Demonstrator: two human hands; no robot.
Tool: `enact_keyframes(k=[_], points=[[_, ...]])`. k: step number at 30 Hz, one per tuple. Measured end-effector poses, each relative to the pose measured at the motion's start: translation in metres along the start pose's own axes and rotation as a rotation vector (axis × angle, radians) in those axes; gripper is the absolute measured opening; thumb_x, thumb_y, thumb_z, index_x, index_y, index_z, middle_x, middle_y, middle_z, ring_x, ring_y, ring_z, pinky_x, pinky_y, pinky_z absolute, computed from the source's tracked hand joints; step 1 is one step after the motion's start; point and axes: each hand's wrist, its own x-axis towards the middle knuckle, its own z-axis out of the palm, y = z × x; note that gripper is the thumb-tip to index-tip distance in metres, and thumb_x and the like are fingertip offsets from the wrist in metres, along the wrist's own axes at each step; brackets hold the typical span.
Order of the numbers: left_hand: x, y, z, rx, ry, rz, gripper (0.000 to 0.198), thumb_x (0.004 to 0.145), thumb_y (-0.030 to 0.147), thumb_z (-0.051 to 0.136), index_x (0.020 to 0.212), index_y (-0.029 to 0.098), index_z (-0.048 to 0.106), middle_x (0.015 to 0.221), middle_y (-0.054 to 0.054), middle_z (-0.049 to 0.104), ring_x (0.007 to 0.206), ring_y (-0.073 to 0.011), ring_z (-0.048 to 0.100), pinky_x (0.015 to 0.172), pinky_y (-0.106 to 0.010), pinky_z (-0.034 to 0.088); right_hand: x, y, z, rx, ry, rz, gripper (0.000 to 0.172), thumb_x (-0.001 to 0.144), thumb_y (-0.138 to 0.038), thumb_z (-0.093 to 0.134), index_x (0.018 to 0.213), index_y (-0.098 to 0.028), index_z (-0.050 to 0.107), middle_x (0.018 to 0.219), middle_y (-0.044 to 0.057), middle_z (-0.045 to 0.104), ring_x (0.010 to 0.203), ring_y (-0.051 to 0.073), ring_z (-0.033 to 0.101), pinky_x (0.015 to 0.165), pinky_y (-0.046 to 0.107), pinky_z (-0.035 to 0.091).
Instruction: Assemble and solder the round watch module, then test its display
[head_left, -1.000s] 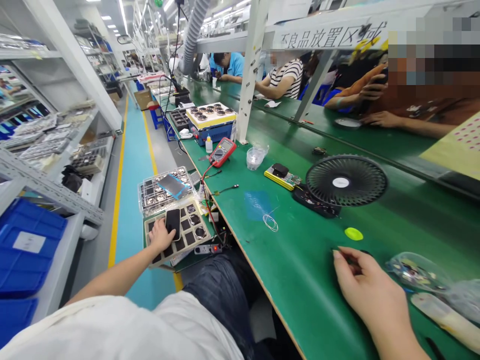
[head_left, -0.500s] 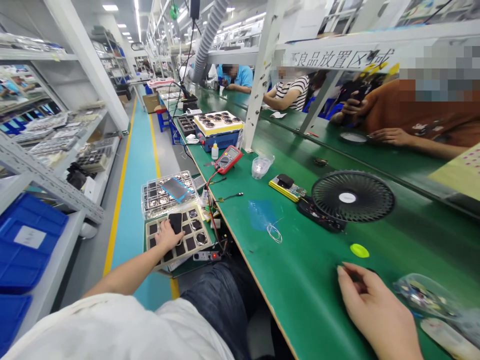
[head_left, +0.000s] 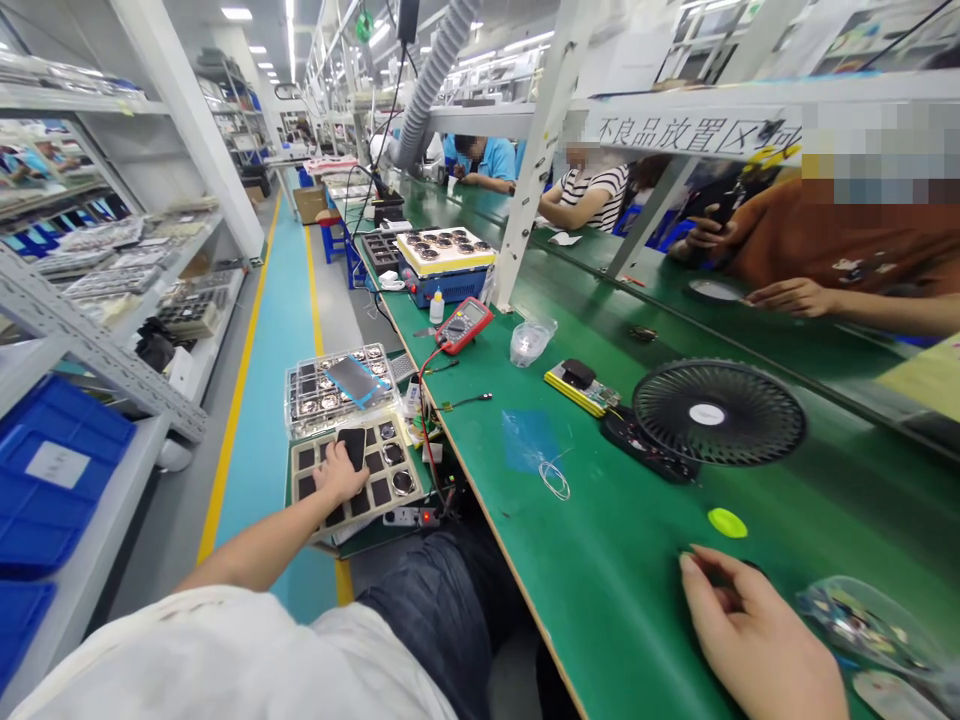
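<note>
A black desk fan (head_left: 720, 412) stood on the green bench mat (head_left: 600, 560) at right, a red multimeter (head_left: 465, 325) sat farther up, and blue plastic bins (head_left: 52, 480) filled the lower left.

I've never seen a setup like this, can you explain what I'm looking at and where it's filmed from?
This is one picture from a camera worn on a person's head, looking down at their own bare hands at a green workbench. The left hand rests on a beige tray with dark pockets, next to a black phone-shaped slab. The right hand pinches its fingers over the bench; anything held is too small to tell. Nearby are a red multimeter and a black desk fan.
</note>
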Motion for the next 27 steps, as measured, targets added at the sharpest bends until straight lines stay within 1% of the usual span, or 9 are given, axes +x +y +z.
enact_keyframes(k=[7,13,16,18,21,23,25,27], points=[[-0.002,-0.002,-0.008,0.008,-0.025,0.031,0.054,0.099,0.041,0.067,0.147,0.021,0.052,0.154,-0.014,0.051,0.13,-0.0317,0.059,0.107,-0.056,0.052,-0.003,-0.004,-0.002,0.0,0.021,-0.025,0.045,0.073,-0.066,0.054,0.09,-0.026,0.068,0.063,0.003,0.064,0.061,0.028,0.066,0.056,0.039,0.051],[-0.002,-0.017,-0.02,0.077,-0.059,0.014,0.056,0.099,0.042,0.067,0.148,0.022,0.051,0.153,-0.014,0.051,0.127,-0.0309,0.06,0.103,-0.054,0.055,-0.006,-0.014,-0.004,-0.005,-0.004,0.025,0.049,0.069,-0.066,0.051,0.091,-0.025,0.068,0.065,0.004,0.065,0.063,0.029,0.066,0.06,0.041,0.051],[-0.005,-0.023,-0.026,0.123,-0.075,-0.002,0.058,0.099,0.044,0.066,0.15,0.022,0.049,0.154,-0.014,0.049,0.127,-0.0312,0.06,0.104,-0.054,0.054,-0.005,-0.014,-0.003,-0.009,-0.013,0.029,0.05,0.069,-0.066,0.051,0.091,-0.025,0.068,0.065,0.004,0.065,0.063,0.029,0.066,0.06,0.041,0.051],[-0.008,-0.023,-0.028,0.154,-0.088,0.01,0.06,0.099,0.045,0.066,0.151,0.022,0.048,0.156,-0.014,0.048,0.127,-0.0314,0.06,0.104,-0.055,0.053,-0.005,-0.012,-0.003,-0.009,-0.013,0.016,0.05,0.07,-0.066,0.051,0.092,-0.025,0.068,0.066,0.004,0.065,0.063,0.029,0.066,0.059,0.041,0.051],[-0.01,-0.015,-0.034,0.206,-0.107,0.043,0.06,0.097,0.045,0.067,0.149,0.022,0.049,0.154,-0.014,0.05,0.126,-0.0312,0.06,0.106,-0.057,0.051,-0.005,-0.008,-0.003,-0.005,-0.007,-0.019,0.049,0.073,-0.065,0.051,0.092,-0.024,0.069,0.065,0.004,0.064,0.063,0.029,0.066,0.06,0.042,0.053],[-0.006,-0.006,-0.044,0.232,-0.108,0.075,0.06,0.095,0.047,0.07,0.145,0.02,0.053,0.151,-0.015,0.053,0.124,-0.0318,0.061,0.106,-0.058,0.05,-0.005,-0.005,-0.002,-0.001,0.042,-0.083,0.047,0.076,-0.063,0.051,0.092,-0.023,0.069,0.07,0.006,0.064,0.066,0.029,0.066,0.065,0.044,0.056],[0.002,0.006,-0.062,0.24,-0.073,0.14,0.059,0.092,0.048,0.07,0.14,0.018,0.057,0.149,-0.017,0.055,0.122,-0.0345,0.063,0.106,-0.06,0.048,-0.006,-0.002,0.0,0.001,0.113,-0.172,0.044,0.08,-0.061,0.05,0.091,-0.022,0.069,0.076,0.008,0.066,0.072,0.029,0.067,0.073,0.046,0.058],[0.014,0.022,-0.086,0.225,0.01,0.236,0.056,0.092,0.046,0.065,0.14,0.018,0.056,0.151,-0.019,0.054,0.127,-0.0379,0.061,0.107,-0.06,0.045,-0.007,0.001,0.002,-0.005,0.164,-0.235,0.043,0.083,-0.059,0.049,0.091,-0.022,0.07,0.079,0.009,0.066,0.076,0.029,0.067,0.077,0.046,0.059]])
